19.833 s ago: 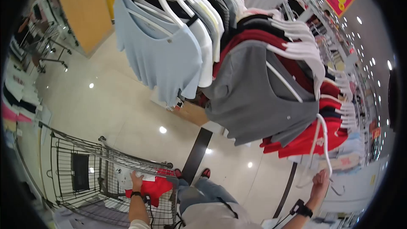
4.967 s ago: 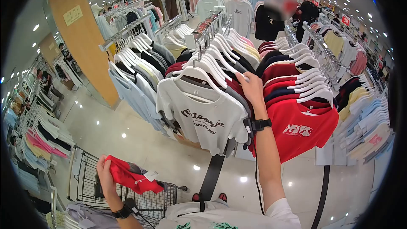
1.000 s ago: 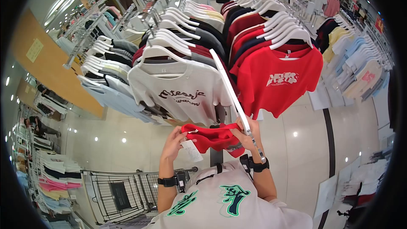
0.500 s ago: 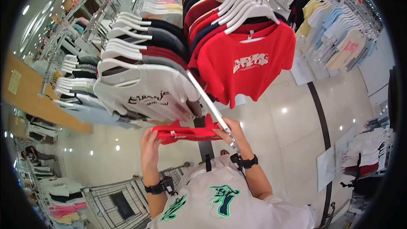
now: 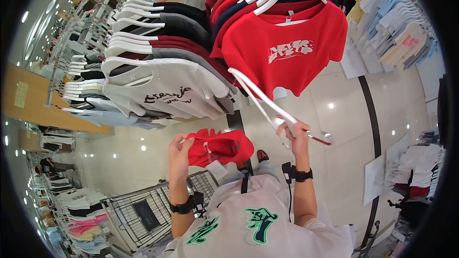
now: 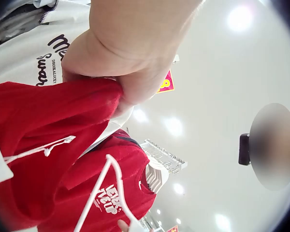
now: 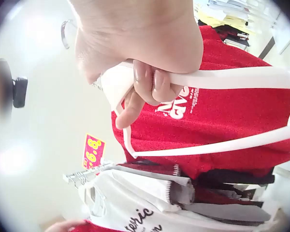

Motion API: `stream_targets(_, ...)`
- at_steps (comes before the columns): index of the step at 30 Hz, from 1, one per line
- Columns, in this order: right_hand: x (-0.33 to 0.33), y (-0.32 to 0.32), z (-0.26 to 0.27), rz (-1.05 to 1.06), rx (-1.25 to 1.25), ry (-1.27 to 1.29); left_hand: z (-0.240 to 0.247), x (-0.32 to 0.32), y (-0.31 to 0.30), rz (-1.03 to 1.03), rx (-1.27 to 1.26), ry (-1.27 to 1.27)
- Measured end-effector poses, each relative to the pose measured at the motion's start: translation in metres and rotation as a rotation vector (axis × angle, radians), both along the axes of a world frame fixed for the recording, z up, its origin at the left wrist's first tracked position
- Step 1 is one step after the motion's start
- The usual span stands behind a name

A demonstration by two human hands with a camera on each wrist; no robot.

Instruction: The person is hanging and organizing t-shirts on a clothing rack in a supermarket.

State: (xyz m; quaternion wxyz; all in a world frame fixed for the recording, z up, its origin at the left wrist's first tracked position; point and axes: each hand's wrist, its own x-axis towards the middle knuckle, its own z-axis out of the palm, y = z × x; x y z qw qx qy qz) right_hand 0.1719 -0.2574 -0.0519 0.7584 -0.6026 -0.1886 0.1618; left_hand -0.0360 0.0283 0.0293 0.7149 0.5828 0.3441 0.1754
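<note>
In the head view, read as a clock face about its middle, the left hand [image 5: 179, 152] sits at eight o'clock, pinching the upper edge of a red top [image 5: 224, 145] between thumb and fingers. The top hangs bunched with an opening showing, just below the middle toward six o'clock, and a white price tag [image 5: 217, 168] dangles from it on a thin cord. The right hand [image 5: 297, 136], between three and four o'clock and apart from the top, has its fingers curled round a white hanger [image 7: 227, 79]; the hanger slants away from that hand toward ten o'clock, with nothing hung on it. At one to two o'clock, a red T-shirt lettered NEVER GIVE UP [image 5: 291, 69] faces outward on the rack. A light grey T-shirt with dark script [image 5: 167, 81] fronts another row at ten o'clock. A wire shopping cart [image 5: 146, 214] stands on the floor at seven o'clock, and a dark floor stripe [image 5: 371, 119] runs past three. The right wrist view shows a pink-red sign with yellow numerals [image 7: 93, 151] at eight o'clock, above the rack
</note>
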Motion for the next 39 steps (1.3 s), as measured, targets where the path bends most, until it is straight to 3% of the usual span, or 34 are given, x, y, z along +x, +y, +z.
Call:
stream_targets(1,-0.003,0.001,0.002,-0.003,0.005,0.002,0.000,0.001,-0.002,-0.017,0.009,0.014)
stream_targets(3,-0.014,0.001,0.013,-0.110,0.309,0.169,0.002,-0.002,0.001,-0.046,0.019,0.033)
stream_targets(4,-0.022,0.005,0.018,-0.115,0.306,0.170,0.002,-0.005,0.004,-0.096,0.019,0.047)
stream_targets(6,-0.031,0.016,0.030,-0.058,0.711,0.278,0.001,-0.011,0.002,-0.134,0.013,0.048)
stream_targets(7,-0.037,0.025,0.037,-0.040,0.699,0.269,0.001,-0.014,0.001,-0.119,0.004,0.034)
stream_targets(9,-0.054,0.048,0.049,0.111,1.069,0.335,-0.001,-0.022,0.001,-0.190,0.057,0.043)
stream_targets(12,-0.074,0.088,0.046,0.227,1.114,0.267,-0.001,-0.037,0.002,-0.243,0.139,0.052)
stream_targets(13,-0.079,0.093,0.039,0.240,1.096,0.266,0.002,-0.042,0.000,-0.279,0.146,0.065)
stream_targets(15,-0.085,0.102,0.021,0.203,0.672,0.147,0.003,-0.057,0.002,-0.247,0.084,0.008)
stream_targets(17,-0.094,0.112,0.011,0.233,0.502,0.039,0.004,-0.069,0.015,-0.196,0.122,-0.083)
stream_targets(19,-0.100,0.117,-0.010,0.341,0.404,0.112,0.008,-0.080,0.027,-0.136,0.189,-0.132)
stream_targets(21,-0.112,0.121,-0.019,0.408,0.275,0.086,-0.002,-0.095,0.049,0.042,0.195,-0.145)
stream_targets(24,-0.135,0.124,-0.013,0.438,0.004,-0.112,-0.007,-0.122,0.084,0.055,0.266,-0.078)
stream_targets(32,-0.153,0.127,-0.014,0.453,-0.214,-0.051,-0.046,-0.165,0.129,0.004,0.306,-0.087)
stream_targets(39,-0.165,0.128,-0.008,0.408,-0.355,-0.301,-0.073,-0.166,0.135,0.114,0.287,-0.097)
